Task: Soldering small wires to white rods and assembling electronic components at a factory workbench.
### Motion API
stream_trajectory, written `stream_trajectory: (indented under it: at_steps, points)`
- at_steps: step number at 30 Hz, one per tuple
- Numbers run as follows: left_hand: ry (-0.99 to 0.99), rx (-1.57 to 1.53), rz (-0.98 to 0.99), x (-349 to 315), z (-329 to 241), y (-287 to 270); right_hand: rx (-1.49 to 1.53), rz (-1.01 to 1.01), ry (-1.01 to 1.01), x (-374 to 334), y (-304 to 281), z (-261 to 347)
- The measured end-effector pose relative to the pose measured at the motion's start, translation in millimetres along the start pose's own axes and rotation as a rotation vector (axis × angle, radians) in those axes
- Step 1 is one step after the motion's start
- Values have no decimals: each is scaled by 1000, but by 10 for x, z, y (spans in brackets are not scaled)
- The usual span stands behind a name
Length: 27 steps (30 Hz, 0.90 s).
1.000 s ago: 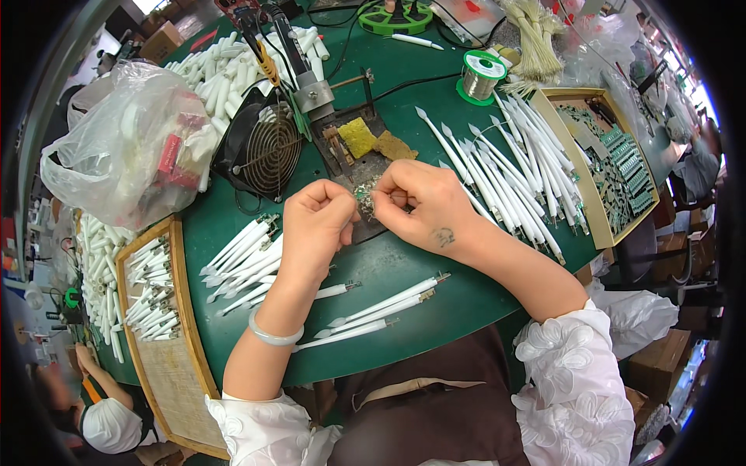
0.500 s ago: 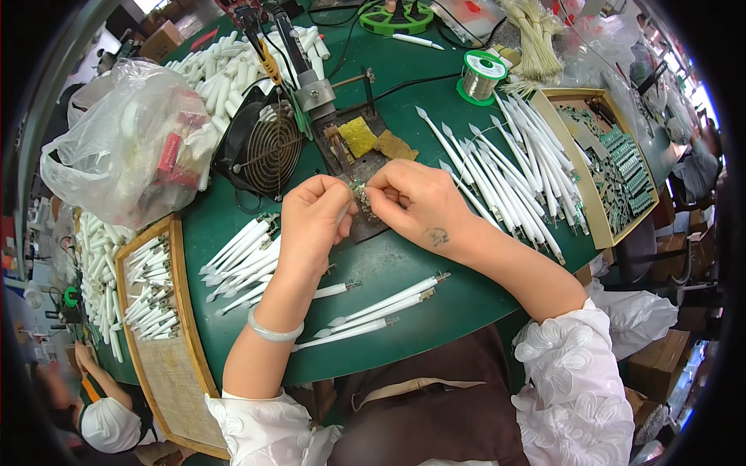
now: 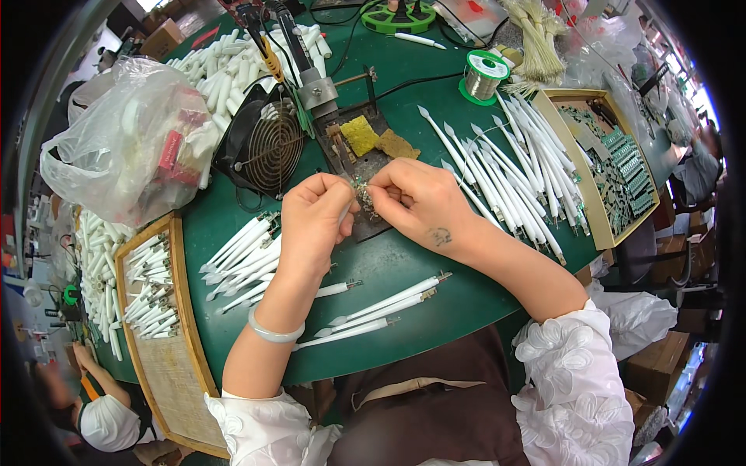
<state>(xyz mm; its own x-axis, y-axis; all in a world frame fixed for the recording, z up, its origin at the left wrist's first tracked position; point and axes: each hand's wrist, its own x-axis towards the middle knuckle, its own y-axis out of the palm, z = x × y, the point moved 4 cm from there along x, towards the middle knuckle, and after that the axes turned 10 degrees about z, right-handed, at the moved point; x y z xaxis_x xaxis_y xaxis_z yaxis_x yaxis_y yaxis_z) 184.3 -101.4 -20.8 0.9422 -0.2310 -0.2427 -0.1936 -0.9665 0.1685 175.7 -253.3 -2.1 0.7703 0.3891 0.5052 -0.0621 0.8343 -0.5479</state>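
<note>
Both hands pinching one small green circuit board (image 3: pixel 362 194) – left hand (image 3: pixel 315 217), right hand (image 3: pixel 420 203) – mid-assembly by the looks; next move likely needs steady fingertip alignment.

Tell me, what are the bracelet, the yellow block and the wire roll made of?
The bracelet looks like pale, glossy stone or glass. The yellow block seems spongy, since its surface is rough and pitted. The wire roll looks like shiny grey metal wire on a green plastic spool.

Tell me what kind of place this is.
Likely an electronics assembly workbench: a solder wire spool, a tray of small green circuit boards, and a soldering iron stand with yellow sponge surround rows of white pen-like casings.
</note>
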Motion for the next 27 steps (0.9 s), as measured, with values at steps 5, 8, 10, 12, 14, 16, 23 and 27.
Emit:
stream_trajectory:
  at_steps: [5,8,10,12,14,16,23,27]
  points:
    - [-31,-48,-23,3,-9,-59,25,14,22,-7,-24,4]
    - [-20,-36,-7,26,41,-150,43,-22,22,-22,-29,-8]
    - [-14,-9,-17,2,34,-143,40,1,38,-29,-42,-5]
    - [-7,17,-24,-25,35,-144,41,18,66,-44,-56,0]
    - [7,93,-41,-59,39,-163,42,34,92,-58,-70,7]
    - [25,131,-42,-125,8,-155,62,43,112,-75,-66,2]
    - [86,372,-3,-440,-23,-362,72,80,111,-123,-94,33]
    - [355,1101,-121,-730,-141,-580,103,109,88,-122,-67,73]
